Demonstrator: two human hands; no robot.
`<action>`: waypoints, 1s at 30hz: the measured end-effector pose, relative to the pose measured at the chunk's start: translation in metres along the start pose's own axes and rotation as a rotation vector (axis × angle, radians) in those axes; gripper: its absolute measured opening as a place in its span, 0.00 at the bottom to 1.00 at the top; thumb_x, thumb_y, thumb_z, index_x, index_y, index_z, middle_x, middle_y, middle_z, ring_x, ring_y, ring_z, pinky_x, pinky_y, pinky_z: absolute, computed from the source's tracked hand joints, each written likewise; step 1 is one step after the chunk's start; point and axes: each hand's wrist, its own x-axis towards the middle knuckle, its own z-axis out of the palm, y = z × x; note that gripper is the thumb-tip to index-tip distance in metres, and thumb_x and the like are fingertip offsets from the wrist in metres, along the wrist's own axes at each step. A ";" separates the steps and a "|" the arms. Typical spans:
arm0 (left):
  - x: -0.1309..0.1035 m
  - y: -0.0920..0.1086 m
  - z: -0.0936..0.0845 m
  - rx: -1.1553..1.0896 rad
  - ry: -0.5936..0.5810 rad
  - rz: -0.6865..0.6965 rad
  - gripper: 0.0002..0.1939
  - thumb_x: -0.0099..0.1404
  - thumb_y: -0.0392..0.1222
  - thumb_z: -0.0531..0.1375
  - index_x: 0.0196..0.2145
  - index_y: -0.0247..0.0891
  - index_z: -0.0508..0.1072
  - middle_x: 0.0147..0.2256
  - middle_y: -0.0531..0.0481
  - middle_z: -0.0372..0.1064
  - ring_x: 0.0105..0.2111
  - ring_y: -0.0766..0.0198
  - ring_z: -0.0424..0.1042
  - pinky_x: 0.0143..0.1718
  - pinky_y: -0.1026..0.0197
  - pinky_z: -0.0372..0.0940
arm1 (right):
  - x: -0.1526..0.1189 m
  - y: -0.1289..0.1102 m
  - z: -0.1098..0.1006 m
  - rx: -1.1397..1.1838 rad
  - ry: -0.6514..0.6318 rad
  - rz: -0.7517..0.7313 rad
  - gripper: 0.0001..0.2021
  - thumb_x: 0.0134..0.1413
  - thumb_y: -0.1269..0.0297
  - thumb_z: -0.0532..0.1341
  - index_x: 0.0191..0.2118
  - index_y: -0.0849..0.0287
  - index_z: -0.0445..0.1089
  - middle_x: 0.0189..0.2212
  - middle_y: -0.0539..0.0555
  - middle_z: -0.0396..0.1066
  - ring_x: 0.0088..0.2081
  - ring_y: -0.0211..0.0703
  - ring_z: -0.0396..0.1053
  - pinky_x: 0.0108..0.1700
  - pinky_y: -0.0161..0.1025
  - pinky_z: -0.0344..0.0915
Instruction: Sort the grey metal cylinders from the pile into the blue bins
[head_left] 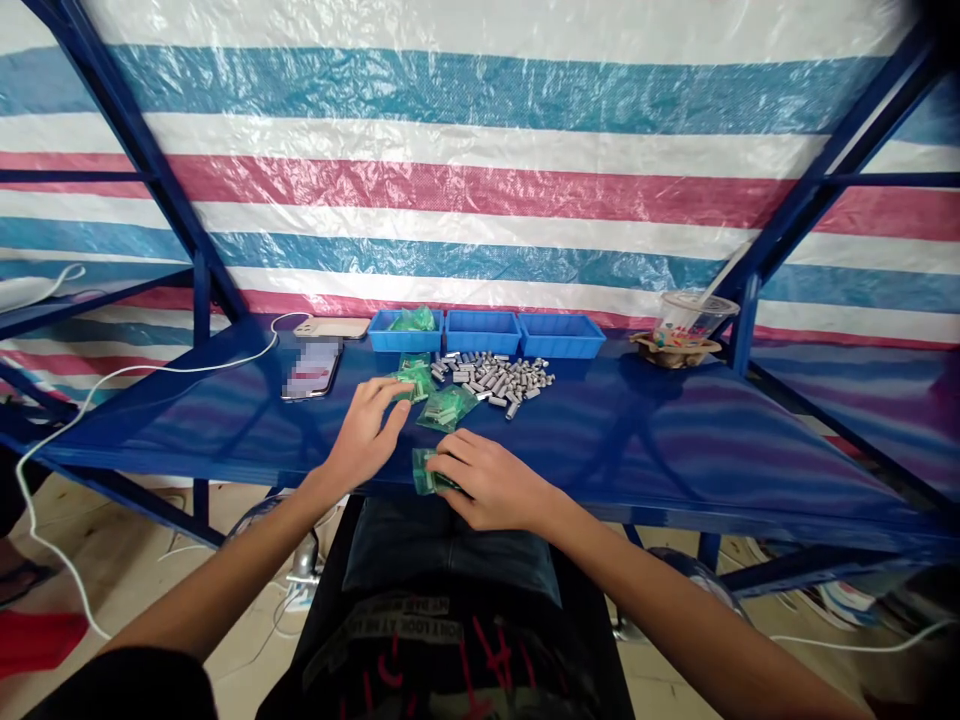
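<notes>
"LOOK AT ME" on shirt (420, 650)

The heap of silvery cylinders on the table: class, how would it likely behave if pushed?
The silvery cylinders would probably scatter, some rolling, since they look round and lie loose. They may slide readily: the blue tabletop looks smooth and glossy. Their metallic sheen suggests stiff pieces, perhaps heavy for their size.

Bright, diffuse light scattered white glints across the crinkled white, blue and red striped plastic sheet (480, 190) on the far side. The glossy dark-blue table (637, 450) mirrored stripes at right. Wide-angle distortion stretched the edges; pixelation covered a black-edged rectangular phone (315, 368).
</notes>
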 end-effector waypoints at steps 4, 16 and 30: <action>-0.026 0.018 0.000 -0.286 -0.032 -0.082 0.14 0.69 0.44 0.48 0.44 0.38 0.70 0.42 0.46 0.69 0.45 0.59 0.66 0.48 0.57 0.61 | 0.002 0.013 0.004 0.400 0.372 0.318 0.03 0.56 0.69 0.56 0.34 0.57 0.66 0.32 0.52 0.65 0.37 0.41 0.63 0.41 0.39 0.60; -0.017 0.025 0.015 -0.699 -0.213 -0.383 0.15 0.62 0.47 0.57 0.42 0.35 0.68 0.29 0.51 0.67 0.29 0.66 0.67 0.30 0.65 0.62 | 0.008 0.018 0.010 0.968 0.595 0.644 0.12 0.50 0.54 0.61 0.32 0.56 0.61 0.27 0.48 0.68 0.29 0.38 0.65 0.34 0.36 0.61; -0.024 0.027 0.011 -0.639 -0.226 -0.281 0.09 0.62 0.44 0.57 0.29 0.36 0.66 0.24 0.55 0.63 0.24 0.69 0.63 0.27 0.66 0.58 | 0.008 0.015 0.009 0.907 0.551 0.653 0.15 0.46 0.53 0.64 0.25 0.56 0.59 0.19 0.44 0.58 0.22 0.34 0.55 0.26 0.34 0.51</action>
